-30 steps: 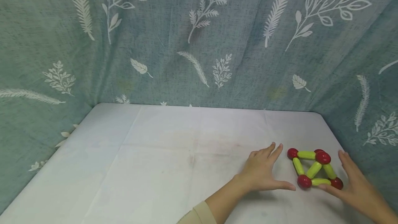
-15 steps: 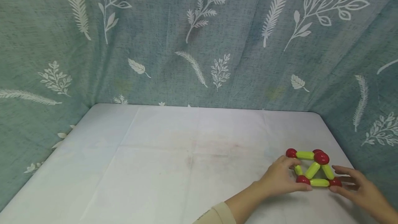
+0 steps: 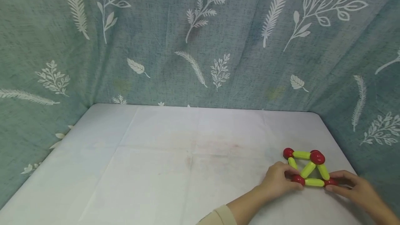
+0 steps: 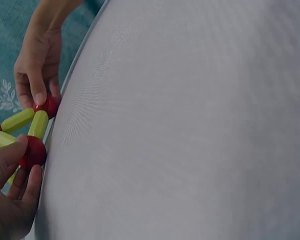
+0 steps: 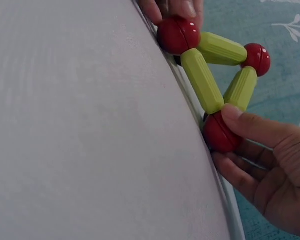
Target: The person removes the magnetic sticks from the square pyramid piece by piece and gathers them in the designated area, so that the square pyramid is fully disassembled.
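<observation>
A frame of red balls joined by yellow-green rods (image 3: pixel 307 170) stands at the right of the white table, with one triangular side toward me. My left hand (image 3: pixel 276 180) pinches the near left red ball (image 4: pixel 34 153) between thumb and fingers. At the near right corner, my right hand (image 3: pixel 359 188) pinches another red ball (image 5: pixel 222 133), thumb on top in the right wrist view. One rod (image 5: pixel 202 81) links these two balls. A third ball (image 3: pixel 317 157) forms the peak of the triangle. The back of the frame is partly hidden behind it.
The white cloth-covered table (image 3: pixel 156 159) reaches far to the left of the hands. Blue-green curtains (image 3: pixel 175 44) with white leaf prints hang behind it and at both sides. The table's right edge (image 3: pixel 339 148) runs close by the frame.
Both hands have come in from beside the frame and now grip its two near balls. The frame appears slightly farther left in the view, as does the background.
</observation>
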Motion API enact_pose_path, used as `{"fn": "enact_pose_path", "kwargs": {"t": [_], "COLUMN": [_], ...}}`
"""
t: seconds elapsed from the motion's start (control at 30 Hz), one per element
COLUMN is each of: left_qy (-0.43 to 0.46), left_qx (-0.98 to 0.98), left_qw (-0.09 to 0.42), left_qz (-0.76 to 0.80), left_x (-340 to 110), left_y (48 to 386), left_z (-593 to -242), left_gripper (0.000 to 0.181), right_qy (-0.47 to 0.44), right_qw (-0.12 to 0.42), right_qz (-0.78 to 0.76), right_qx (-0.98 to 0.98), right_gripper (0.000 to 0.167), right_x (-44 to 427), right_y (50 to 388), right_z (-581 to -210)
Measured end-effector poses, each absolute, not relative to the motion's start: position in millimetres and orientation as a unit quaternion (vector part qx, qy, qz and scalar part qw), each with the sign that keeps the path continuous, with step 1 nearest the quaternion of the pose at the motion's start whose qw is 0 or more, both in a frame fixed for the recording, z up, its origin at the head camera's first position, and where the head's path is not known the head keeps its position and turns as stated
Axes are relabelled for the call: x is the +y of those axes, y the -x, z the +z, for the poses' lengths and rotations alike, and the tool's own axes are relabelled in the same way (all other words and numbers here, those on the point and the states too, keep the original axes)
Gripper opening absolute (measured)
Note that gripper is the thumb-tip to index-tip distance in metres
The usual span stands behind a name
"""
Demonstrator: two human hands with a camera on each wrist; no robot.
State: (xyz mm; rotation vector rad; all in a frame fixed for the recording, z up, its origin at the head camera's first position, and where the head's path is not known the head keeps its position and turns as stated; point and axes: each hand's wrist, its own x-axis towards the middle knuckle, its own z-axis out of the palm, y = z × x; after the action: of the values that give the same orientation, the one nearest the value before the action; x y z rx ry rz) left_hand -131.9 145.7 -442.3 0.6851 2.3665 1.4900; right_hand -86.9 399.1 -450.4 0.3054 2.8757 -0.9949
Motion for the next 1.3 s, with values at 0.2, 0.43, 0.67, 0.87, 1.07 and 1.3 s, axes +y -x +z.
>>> {"fn": "enact_pose_path", "kwargs": {"t": [0.2, 0.43, 0.67, 0.87, 1.07, 1.3], "left_qy": [-0.232, -0.221, -0.214, -0.206, -0.206, -0.21], "left_qx": [0.799, 0.795, 0.783, 0.771, 0.764, 0.769], "left_qw": [0.135, 0.132, 0.132, 0.151, 0.157, 0.159], "left_qz": [0.539, 0.55, 0.568, 0.583, 0.591, 0.583], "left_x": [135.4, 120.1, 103.4, 84.3, 66.4, 45.4], "left_y": [134.6, 138.6, 141.9, 150.8, 159.9, 165.2], "left_z": [-446.7, -449.4, -451.1, -453.4, -455.4, -455.4], "left_gripper": [0.025, 0.024, 0.024, 0.022, 0.021, 0.021], "right_qy": [-0.076, -0.081, -0.047, -0.04, -0.012, 0.017], "right_qw": [0.001, 0.034, 0.015, 0.031, 0.029, 0.028], "right_qz": [-0.33, -0.364, -0.391, -0.387, -0.402, -0.435], "right_qx": [0.941, 0.927, 0.919, 0.921, 0.915, 0.9], "right_gripper": [0.05, 0.05, 0.043, 0.044, 0.04, 0.038], "right_x": [386.7, 369.7, 351.0, 332.5, 316.3, 299.9], "right_y": [85.1, 90.5, 95.7, 105.9, 115.0, 123.8], "right_z": [-450.2, -445.2, -444.4, -441.7, -441.4, -444.5]}}
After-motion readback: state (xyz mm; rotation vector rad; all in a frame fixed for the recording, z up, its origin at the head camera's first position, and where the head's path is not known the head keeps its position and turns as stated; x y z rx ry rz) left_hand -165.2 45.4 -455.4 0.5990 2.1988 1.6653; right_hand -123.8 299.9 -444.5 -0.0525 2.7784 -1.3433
